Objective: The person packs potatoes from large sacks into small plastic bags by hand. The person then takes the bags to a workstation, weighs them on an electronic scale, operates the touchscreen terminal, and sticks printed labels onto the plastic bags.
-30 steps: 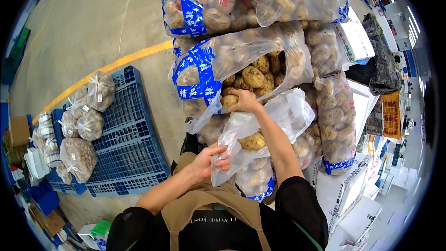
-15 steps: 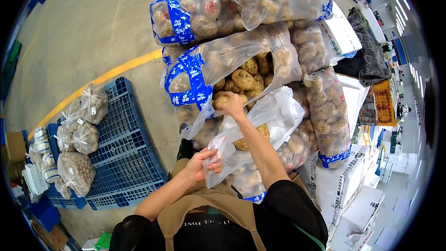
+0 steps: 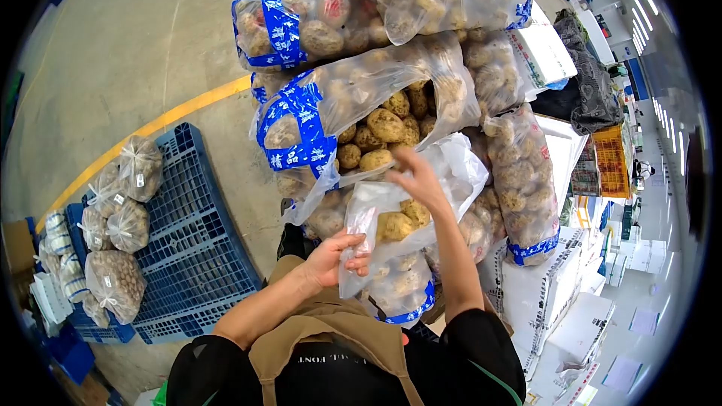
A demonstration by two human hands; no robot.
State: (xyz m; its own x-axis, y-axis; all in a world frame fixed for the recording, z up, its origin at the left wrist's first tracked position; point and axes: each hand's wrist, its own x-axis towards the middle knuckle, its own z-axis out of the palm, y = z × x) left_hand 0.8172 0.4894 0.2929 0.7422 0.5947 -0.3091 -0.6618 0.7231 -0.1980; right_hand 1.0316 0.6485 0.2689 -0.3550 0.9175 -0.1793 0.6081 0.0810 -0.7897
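Observation:
My left hand (image 3: 338, 259) is closed on the rim of a clear plastic bag (image 3: 460, 168), which lies spread open in front of me. Inside it are yellowish potatoes (image 3: 395, 226). Over the bag's mouth, my right hand (image 3: 418, 181) is open, slightly blurred, its fingers apart and holding nothing. Just beyond, a large torn sack (image 3: 346, 98) with blue printed bands shows loose, dirt-marked potatoes (image 3: 386, 125) through its hole. One potato (image 3: 376, 159) sits near the hole's lower edge, close to my right fingertips.
More full potato sacks (image 3: 316, 26) are stacked around, one upright sack (image 3: 520, 180) on the right. White boxes (image 3: 543, 278) stand at the right. On the left, a blue pallet (image 3: 192, 233) carries several tied bags (image 3: 116, 286). A yellow line (image 3: 188, 107) crosses the floor.
My right hand has let go of a potato and moved right, away from the torn sack, its fingers opening. My left hand still grips the bag, whose mouth now shows more potatoes.

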